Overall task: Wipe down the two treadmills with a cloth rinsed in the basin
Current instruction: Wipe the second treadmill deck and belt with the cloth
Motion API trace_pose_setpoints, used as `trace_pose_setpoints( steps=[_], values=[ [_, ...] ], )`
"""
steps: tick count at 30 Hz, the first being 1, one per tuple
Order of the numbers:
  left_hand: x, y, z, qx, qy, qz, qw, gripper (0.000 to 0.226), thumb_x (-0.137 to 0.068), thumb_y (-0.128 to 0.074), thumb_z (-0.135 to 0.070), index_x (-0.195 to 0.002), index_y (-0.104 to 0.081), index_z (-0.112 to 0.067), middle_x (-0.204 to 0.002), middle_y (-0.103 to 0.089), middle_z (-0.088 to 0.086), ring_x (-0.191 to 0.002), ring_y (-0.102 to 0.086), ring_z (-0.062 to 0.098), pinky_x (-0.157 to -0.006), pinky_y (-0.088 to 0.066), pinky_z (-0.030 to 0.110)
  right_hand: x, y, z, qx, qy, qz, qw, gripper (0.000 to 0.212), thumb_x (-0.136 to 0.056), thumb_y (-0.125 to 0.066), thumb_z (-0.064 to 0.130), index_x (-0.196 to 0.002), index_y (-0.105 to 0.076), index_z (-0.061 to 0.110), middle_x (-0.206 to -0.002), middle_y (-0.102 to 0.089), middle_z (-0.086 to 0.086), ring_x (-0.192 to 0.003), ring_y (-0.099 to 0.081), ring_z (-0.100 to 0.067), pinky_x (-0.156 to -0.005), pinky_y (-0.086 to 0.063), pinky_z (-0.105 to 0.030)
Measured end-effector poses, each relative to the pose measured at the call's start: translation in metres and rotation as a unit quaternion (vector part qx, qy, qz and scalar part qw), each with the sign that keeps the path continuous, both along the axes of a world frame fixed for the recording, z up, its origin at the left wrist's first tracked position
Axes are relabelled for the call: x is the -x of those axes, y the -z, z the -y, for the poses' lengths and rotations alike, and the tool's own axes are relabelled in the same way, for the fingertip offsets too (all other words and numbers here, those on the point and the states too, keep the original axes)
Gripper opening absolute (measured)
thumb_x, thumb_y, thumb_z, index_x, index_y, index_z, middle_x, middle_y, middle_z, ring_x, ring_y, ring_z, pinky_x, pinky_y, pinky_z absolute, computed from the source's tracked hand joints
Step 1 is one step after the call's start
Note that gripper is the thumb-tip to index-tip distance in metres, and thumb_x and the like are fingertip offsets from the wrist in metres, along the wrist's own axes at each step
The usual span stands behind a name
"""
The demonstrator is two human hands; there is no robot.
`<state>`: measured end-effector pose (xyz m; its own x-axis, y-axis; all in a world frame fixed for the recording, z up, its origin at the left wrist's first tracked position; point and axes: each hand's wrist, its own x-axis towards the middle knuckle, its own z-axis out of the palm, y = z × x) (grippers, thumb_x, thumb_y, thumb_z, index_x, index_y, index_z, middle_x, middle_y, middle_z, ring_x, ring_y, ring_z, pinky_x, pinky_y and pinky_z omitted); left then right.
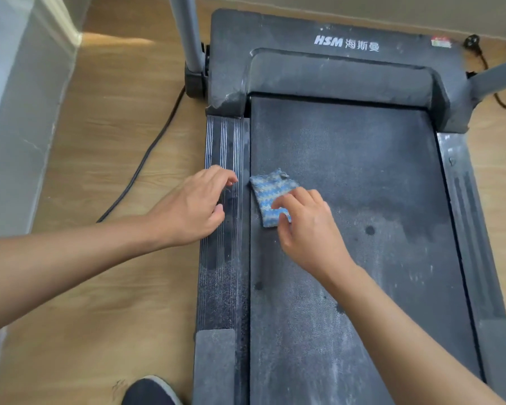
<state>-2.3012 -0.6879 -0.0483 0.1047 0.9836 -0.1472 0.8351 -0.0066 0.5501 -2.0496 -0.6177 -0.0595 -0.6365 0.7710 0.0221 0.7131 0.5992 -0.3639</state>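
Blue-and-white cloth [270, 197] sits folded on the dusty treadmill [348, 200] belt, right by its left edge. Right hand [307, 229] is pinching the cloth's near end with curled fingers. Left hand [195, 207] rests loosely open on the ribbed left side rail [222, 147], holding nothing. Black power cord [140, 168] snakes over the wood floor [105, 141].
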Motion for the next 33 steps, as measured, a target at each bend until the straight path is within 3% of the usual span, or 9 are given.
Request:
trace_pose_setpoints(
  steps=[3,6,9,14,18,21,25,28,33],
  values=[
    [-0.003,-0.007,0.016,0.012,0.023,-0.043,0.999,0.05,-0.09,-0.059,-0.011,-0.138,-0.047,-0.013,-0.135,-0.05,0.002,-0.122,-0.051,0.024,-0.106,-0.044,0.042,0.022,0.016,-0.007,-0.004,-0.014,-0.005,1.0,0.039,-0.095,-0.053,0.011,-0.133,-0.059,0.006,-0.142,-0.056,-0.012,-0.129,-0.05,-0.036,-0.102,-0.048,-0.05],
    [0.0,-0.017,0.033,0.03,0.036,-0.064,0.997,0.051,-0.089,-0.061,-0.013,-0.138,-0.045,-0.015,-0.137,-0.049,0.002,-0.124,-0.052,0.024,-0.107,-0.044,0.04,0.04,0.049,-0.013,0.016,-0.031,0.072,0.997,0.063,-0.11,-0.037,0.038,-0.161,-0.029,0.003,-0.173,-0.019,-0.015,-0.161,-0.016,-0.03,-0.129,-0.021,-0.045],
    [0.004,-0.027,0.068,0.065,0.012,-0.064,0.996,0.05,-0.094,-0.058,-0.016,-0.141,-0.042,-0.02,-0.141,-0.045,-0.003,-0.129,-0.048,0.018,-0.111,-0.041,0.037,0.055,0.065,-0.025,-0.005,-0.018,0.097,0.995,0.071,-0.111,-0.022,0.049,-0.167,-0.012,0.006,-0.176,-0.003,-0.011,-0.163,0.0,-0.023,-0.132,-0.006,-0.041],
    [0.007,-0.031,0.136,0.136,0.057,-0.083,0.986,0.049,-0.094,-0.046,-0.031,-0.142,-0.037,-0.028,-0.142,-0.038,-0.012,-0.13,-0.043,0.01,-0.109,-0.028,0.02,0.063,0.065,-0.031,0.014,-0.005,0.107,0.994,0.071,-0.107,-0.019,0.042,-0.167,-0.005,0.006,-0.176,0.003,-0.011,-0.163,0.005,-0.024,-0.132,-0.004,-0.045],
    [0.002,-0.018,0.133,0.112,0.113,-0.138,0.978,0.057,-0.102,-0.035,-0.043,-0.156,-0.032,-0.023,-0.164,-0.021,-0.007,-0.147,-0.028,0.011,-0.122,-0.019,0.024,0.026,0.061,0.04,0.035,-0.007,0.1,0.994,0.073,-0.105,-0.026,0.036,-0.167,-0.003,0.006,-0.175,0.006,-0.012,-0.162,0.01,-0.025,-0.132,-0.005,-0.046],
    [-0.02,0.009,0.082,0.056,0.012,-0.142,0.988,0.065,-0.106,-0.032,-0.046,-0.163,-0.028,-0.014,-0.175,-0.013,0.001,-0.161,-0.015,0.018,-0.129,-0.023,0.042,-0.008,0.056,0.116,0.061,-0.012,0.095,0.993,0.075,-0.103,-0.034,0.033,-0.167,-0.005,0.006,-0.175,0.008,-0.012,-0.162,0.01,-0.026,-0.131,-0.01,-0.047],
    [-0.053,0.043,0.014,0.008,-0.227,-0.096,0.969,0.064,-0.111,-0.038,-0.034,-0.168,-0.019,-0.012,-0.178,-0.006,0.001,-0.164,-0.003,0.018,-0.131,-0.015,0.047,-0.027,0.052,0.161,0.08,-0.004,0.101,0.992,0.074,-0.104,-0.038,0.033,-0.167,-0.009,0.009,-0.176,0.005,-0.008,-0.163,0.004,-0.024,-0.128,-0.017,-0.047],
    [-0.076,0.066,0.002,0.002,-0.383,-0.019,0.923,0.063,-0.111,-0.027,-0.034,-0.169,-0.015,-0.012,-0.177,-0.011,0.004,-0.164,-0.012,0.023,-0.131,-0.021,0.048,-0.006,0.056,0.116,0.051,0.009,0.101,0.994,0.075,-0.101,-0.036,0.032,-0.167,-0.01,0.008,-0.176,0.002,-0.009,-0.163,0.005,-0.024,-0.13,-0.015,-0.048],
    [-0.083,0.084,0.002,-0.032,-0.416,-0.013,0.909,0.061,-0.112,-0.032,-0.027,-0.168,-0.017,-0.01,-0.176,-0.018,0.007,-0.161,-0.022,0.022,-0.125,-0.026,0.037,0.066,0.06,-0.022,0.044,0.063,0.097,0.992,0.076,-0.097,-0.024,0.032,-0.167,-0.009,0.006,-0.176,-0.002,-0.012,-0.163,0.002,-0.026,-0.131,-0.005,-0.047]
  ],
)
